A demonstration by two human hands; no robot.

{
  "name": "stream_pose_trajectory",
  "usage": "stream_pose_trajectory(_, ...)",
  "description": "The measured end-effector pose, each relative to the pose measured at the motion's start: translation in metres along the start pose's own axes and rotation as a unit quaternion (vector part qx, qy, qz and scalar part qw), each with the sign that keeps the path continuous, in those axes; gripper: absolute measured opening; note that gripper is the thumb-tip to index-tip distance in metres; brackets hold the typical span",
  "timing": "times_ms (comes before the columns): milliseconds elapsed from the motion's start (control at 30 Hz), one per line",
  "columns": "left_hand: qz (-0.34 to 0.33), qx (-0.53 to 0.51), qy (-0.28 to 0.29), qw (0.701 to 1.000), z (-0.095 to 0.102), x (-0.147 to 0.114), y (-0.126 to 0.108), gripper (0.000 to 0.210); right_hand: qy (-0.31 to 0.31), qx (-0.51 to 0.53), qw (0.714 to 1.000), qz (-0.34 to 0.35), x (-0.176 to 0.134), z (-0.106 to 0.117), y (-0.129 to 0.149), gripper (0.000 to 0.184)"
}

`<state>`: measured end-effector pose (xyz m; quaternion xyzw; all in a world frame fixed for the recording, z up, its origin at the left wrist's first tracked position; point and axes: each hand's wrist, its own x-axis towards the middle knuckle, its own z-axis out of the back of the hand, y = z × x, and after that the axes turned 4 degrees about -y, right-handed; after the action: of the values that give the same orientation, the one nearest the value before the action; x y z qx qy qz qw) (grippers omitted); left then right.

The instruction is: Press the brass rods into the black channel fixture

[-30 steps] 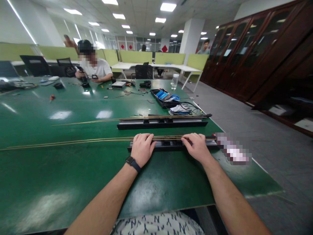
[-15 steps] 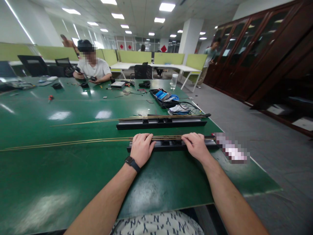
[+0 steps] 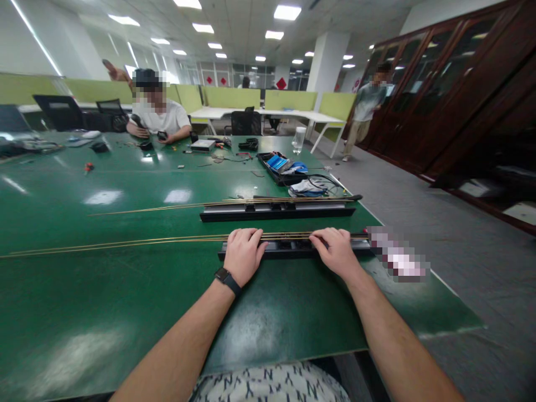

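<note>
Fingers point(image 3: 256, 237) of the left hand point(image 3: 243, 254) were bent over thin brass-coloured rods point(image 3: 196, 239), palm down; whether they gripped could not be told, tips partly hidden. Right hand point(image 3: 337, 252): thumb and forefinger narrow, pinching the same rods. Clock face taken as centred between the hands, 12 straight ahead.

Largest first. Green table point(image 3: 125, 318) spread under everything handled. Dark wooden cabinet point(image 3: 419, 95) stood between 1 and 2 o'clock, beyond the table. Seated person in a white shirt point(image 3: 170, 117) was across the table, between 10 and 11, with a dark object in each hand. Another person point(image 3: 364, 106) was upright at 1, near the cabinet.

Front rail point(image 3: 288, 254), black and grey, lay at the centre; the rods ran along it and out toward 9, leaving the picture. Second rail point(image 3: 276, 213) lay just beyond at 12, near-parallel, more rods point(image 3: 176, 206) along its far side. Black tray point(image 3: 276, 179) holding blue items sat farther at 12. Gloves point(image 3: 309, 187) lay just beside its near side. Clear cup point(image 3: 298, 139) stood farther, at 12. Dark watch point(image 3: 224, 276) was on the left wrist.
</note>
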<state>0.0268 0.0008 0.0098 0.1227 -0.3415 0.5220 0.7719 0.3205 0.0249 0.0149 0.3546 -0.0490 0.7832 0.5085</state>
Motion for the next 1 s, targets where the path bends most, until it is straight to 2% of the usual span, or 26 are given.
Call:
stream_pose_trajectory(567, -0.001, -0.006, -0.006, 1.000, -0.0005, 0.0001, 0.0003, 0.029, 0.008, 0.003, 1.000, -0.005, -0.0002, 0.0018, -0.0042, 0.027)
stream_pose_trajectory(1000, 0.002, 0.001, -0.001, 1.000, 0.0001, 0.0005, -0.0005, 0.029, -0.007, 0.006, 1.000, -0.006, 0.0002, -0.0010, -0.0006, 0.028)
